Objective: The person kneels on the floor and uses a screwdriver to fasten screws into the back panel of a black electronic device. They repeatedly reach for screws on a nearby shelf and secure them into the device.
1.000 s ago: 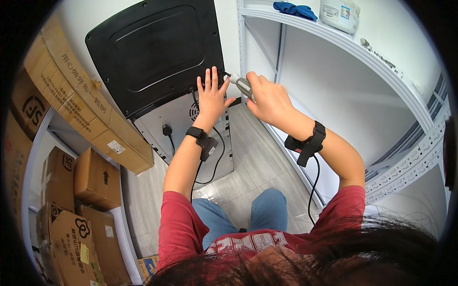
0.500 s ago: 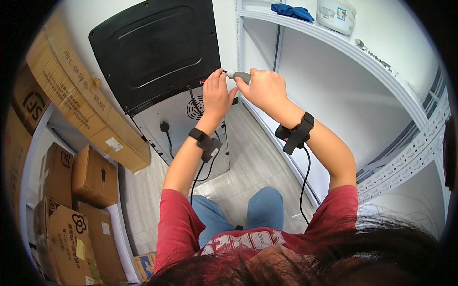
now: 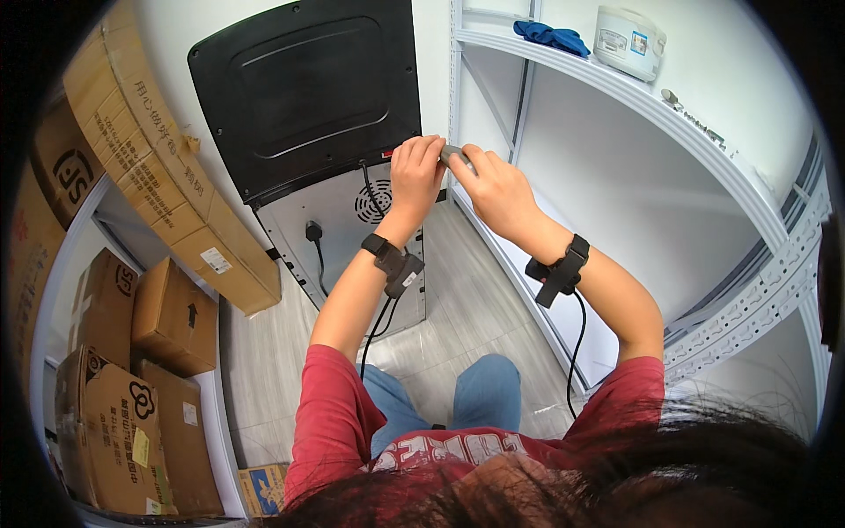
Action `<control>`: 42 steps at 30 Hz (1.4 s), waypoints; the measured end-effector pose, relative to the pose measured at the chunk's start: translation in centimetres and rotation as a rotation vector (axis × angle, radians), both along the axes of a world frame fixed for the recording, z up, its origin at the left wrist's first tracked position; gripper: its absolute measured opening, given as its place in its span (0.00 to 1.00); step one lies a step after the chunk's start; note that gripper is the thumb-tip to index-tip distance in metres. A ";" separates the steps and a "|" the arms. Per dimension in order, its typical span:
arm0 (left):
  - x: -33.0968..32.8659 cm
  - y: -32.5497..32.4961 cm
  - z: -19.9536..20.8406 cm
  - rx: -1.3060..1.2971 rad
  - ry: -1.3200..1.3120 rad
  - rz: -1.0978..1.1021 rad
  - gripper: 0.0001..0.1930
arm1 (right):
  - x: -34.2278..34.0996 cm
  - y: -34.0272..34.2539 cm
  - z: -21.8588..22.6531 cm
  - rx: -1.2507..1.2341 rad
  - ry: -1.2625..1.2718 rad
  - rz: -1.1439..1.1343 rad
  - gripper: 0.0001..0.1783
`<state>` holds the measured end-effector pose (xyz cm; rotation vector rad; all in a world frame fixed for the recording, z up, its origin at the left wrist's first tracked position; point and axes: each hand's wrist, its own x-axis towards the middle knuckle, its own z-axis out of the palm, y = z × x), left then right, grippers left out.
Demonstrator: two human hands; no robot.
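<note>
A grey-handled screwdriver (image 3: 458,159) is in my right hand (image 3: 500,192), its handle lying between thumb and fingers. My left hand (image 3: 415,176) is beside the handle's front end, fingers bent and bunched together. Whatever those fingers pinch is hidden, as is the screwdriver's shaft. Both hands are at the lower right corner of a black back panel (image 3: 308,88) on a tall appliance. Below the panel, the grey metal back (image 3: 339,255) carries a round vent grille (image 3: 373,202) and a black cable with a plug (image 3: 313,231).
White metal shelving (image 3: 616,79) curves along the right, bearing a blue cloth (image 3: 552,38) and a white rice cooker (image 3: 630,44). A tall cardboard box (image 3: 167,158) leans left of the appliance. Several brown cartons (image 3: 176,317) sit on the left shelf. Cables hang from both wrist straps.
My left fingers, stretched along the panel edge before, are now bent by the screwdriver's front end. Its shaft showed earlier and is now hidden. The whole view has shifted slightly.
</note>
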<state>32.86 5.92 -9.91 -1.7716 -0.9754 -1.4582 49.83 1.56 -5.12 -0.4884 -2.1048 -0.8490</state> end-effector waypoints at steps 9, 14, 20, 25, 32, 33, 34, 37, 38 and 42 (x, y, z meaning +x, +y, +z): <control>0.2 0.2 1.2 -0.006 0.001 0.016 0.22 | -1.1 0.0 0.9 -0.040 0.085 -0.027 0.21; 0.3 -0.1 1.3 0.061 -0.018 -0.001 0.20 | -0.7 1.0 0.5 -0.156 0.057 -0.062 0.22; -0.4 0.3 1.3 0.056 0.058 0.013 0.22 | -1.2 0.0 1.2 -0.029 0.087 0.008 0.20; -0.1 0.2 1.5 0.139 0.050 -0.038 0.21 | -0.8 0.5 0.5 -0.274 -0.019 -0.211 0.22; -0.1 0.4 1.2 0.058 0.132 -0.071 0.18 | -0.3 0.6 0.6 -0.030 -0.013 -0.026 0.21; 0.0 0.6 1.2 0.086 0.143 -0.088 0.18 | -0.3 0.8 0.5 -0.046 -0.034 -0.050 0.21; 0.1 0.5 1.1 0.089 0.129 -0.066 0.18 | -0.4 0.6 0.1 -0.166 -0.040 -0.148 0.21; 0.4 0.0 0.6 0.098 0.086 -0.001 0.19 | -0.9 0.1 0.2 -0.401 -0.027 -0.329 0.20; 0.4 -0.1 0.6 0.087 0.088 -0.008 0.19 | -1.0 -0.1 0.4 -0.459 -0.018 -0.370 0.20; -0.1 -0.1 0.3 0.091 0.093 -0.063 0.21 | -0.3 -0.1 0.7 -0.066 0.123 0.065 0.19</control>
